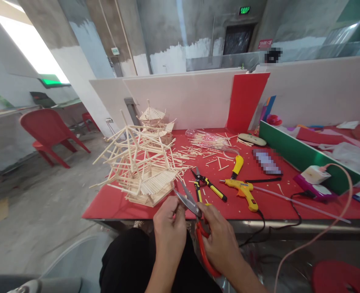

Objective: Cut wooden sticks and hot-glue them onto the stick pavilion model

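My right hand (219, 238) is closed around red-handled scissors (190, 205), whose blades stand apart and point up and left. Beside the blades my left hand (170, 226) is closed in a pinch; whatever it holds is too small or hidden to make out. Just beyond my hands, on the red table (106, 205), stands a pavilion-like frame of thin wooden sticks (134, 162) with a slatted piece at its base. Black-and-yellow pliers (212, 187) lie open-jawed right of it. A yellow glue gun (242, 191) rests farther right.
Loose sticks (186, 154) and a plastic bag of sticks (210, 139) lie mid-table. A second stick model (152, 118) stands behind. To the right are a yellow-handled cutter (237, 166), a phone (267, 161), a green board (308, 156) and a power adapter (316, 175) with cords.
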Motion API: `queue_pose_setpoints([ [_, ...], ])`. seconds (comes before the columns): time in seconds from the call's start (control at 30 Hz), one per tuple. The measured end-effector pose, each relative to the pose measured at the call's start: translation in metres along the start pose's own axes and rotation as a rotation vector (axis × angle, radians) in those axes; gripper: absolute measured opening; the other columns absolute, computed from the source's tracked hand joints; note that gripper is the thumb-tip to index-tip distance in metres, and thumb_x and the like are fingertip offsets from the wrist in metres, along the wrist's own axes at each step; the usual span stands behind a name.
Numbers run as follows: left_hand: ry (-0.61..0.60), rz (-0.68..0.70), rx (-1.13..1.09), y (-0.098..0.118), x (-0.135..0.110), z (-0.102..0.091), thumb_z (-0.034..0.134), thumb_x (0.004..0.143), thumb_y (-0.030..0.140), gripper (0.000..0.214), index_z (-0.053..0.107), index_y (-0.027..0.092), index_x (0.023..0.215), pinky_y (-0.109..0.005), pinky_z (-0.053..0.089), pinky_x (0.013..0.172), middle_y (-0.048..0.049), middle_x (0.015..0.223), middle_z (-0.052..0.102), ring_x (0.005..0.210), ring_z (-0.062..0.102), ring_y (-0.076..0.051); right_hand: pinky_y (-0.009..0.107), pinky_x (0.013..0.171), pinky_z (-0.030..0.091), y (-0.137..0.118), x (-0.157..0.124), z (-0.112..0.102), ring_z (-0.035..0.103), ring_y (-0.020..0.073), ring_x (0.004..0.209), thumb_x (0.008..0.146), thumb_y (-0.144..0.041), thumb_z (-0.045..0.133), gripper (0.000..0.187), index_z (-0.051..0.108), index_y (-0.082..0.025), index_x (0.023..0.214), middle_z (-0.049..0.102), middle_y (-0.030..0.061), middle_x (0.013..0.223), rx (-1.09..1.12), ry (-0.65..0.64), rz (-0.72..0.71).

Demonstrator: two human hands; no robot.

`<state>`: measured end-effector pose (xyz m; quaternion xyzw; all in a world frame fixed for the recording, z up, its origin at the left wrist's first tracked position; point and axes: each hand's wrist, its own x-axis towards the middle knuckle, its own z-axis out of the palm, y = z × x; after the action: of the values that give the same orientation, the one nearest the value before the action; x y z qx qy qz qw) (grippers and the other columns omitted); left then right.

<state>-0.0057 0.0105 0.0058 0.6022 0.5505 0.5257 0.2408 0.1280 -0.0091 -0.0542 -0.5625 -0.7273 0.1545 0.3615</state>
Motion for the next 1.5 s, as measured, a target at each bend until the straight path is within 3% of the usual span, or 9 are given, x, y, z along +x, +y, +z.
queue_pose_setpoints([
  [0.2,0.009,0.037,0.025,-0.003,-0.003,0.0,0.05,0.087,0.013,0.027,0.049,0.019,0.061,-0.02,0.038,0.058,0.0027,0.062,0.049,0.059,0.046,-0.011,0.033,0.073,0.054,0.001,-0.003,0.001,0.063,0.0204,0.084,0.077,-0.01,0.047,0.055,0.052,-0.023,0.13,0.064,0.0072,0.1,-0.022,-0.012,0.013],
  [0.43,-0.026,-0.014,-0.037,-0.002,-0.003,0.001,0.051,0.09,0.021,0.016,0.063,0.019,0.081,-0.022,0.044,0.066,-0.0003,0.075,0.062,0.07,0.057,-0.014,0.029,0.074,0.054,0.006,-0.005,0.007,0.067,0.019,0.085,0.076,-0.004,0.04,0.054,0.057,-0.019,0.124,0.069,0.008,0.096,0.038,0.065,-0.057],
  [0.63,0.026,-0.007,0.04,-0.002,-0.003,0.002,0.05,0.088,0.017,0.024,0.052,0.019,0.064,-0.02,0.038,0.056,0.0032,0.06,0.05,0.058,0.046,-0.011,0.032,0.071,0.052,-0.002,-0.001,-0.003,0.061,0.0219,0.087,0.072,-0.008,0.048,0.06,0.051,-0.025,0.13,0.061,0.0063,0.097,-0.103,0.037,-0.013],
  [0.8,-0.012,0.009,0.004,-0.001,-0.004,0.002,0.049,0.09,0.02,0.023,0.053,0.019,0.068,-0.02,0.039,0.059,0.0022,0.065,0.054,0.061,0.048,-0.012,0.033,0.074,0.051,-0.004,-0.002,-0.003,0.06,0.0212,0.088,0.073,-0.007,0.046,0.062,0.046,-0.025,0.132,0.059,0.0055,0.099,-0.047,-0.002,0.011],
  [1.03,0.048,0.085,0.072,0.0,-0.006,0.002,0.049,0.088,0.013,0.026,0.049,0.019,0.064,-0.02,0.036,0.055,0.0027,0.063,0.053,0.057,0.045,-0.011,0.034,0.075,0.051,-0.009,-0.005,-0.005,0.061,0.021,0.086,0.072,-0.005,0.045,0.065,0.045,-0.026,0.134,0.06,0.0056,0.101,-0.057,-0.03,0.024],
  [1.3,0.021,0.114,0.091,0.004,-0.008,0.001,0.046,0.089,0.011,0.023,0.06,0.019,0.072,-0.022,0.046,0.068,-0.0025,0.076,0.063,0.072,0.059,-0.014,0.03,0.072,0.05,-0.01,-0.007,-0.005,0.061,0.0203,0.084,0.07,-0.004,0.046,0.066,0.047,-0.026,0.132,0.061,0.0048,0.098,-0.077,-0.027,0.028],
  [1.5,0.06,0.14,0.151,0.001,-0.008,0.0,0.047,0.086,0.008,0.024,0.061,0.019,0.07,-0.02,0.044,0.062,-0.001,0.07,0.063,0.064,0.058,-0.013,0.031,0.07,0.049,-0.009,-0.009,-0.004,0.061,0.022,0.086,0.072,-0.005,0.047,0.066,0.044,-0.028,0.134,0.058,0.0046,0.095,-0.133,-0.02,-0.003],
])
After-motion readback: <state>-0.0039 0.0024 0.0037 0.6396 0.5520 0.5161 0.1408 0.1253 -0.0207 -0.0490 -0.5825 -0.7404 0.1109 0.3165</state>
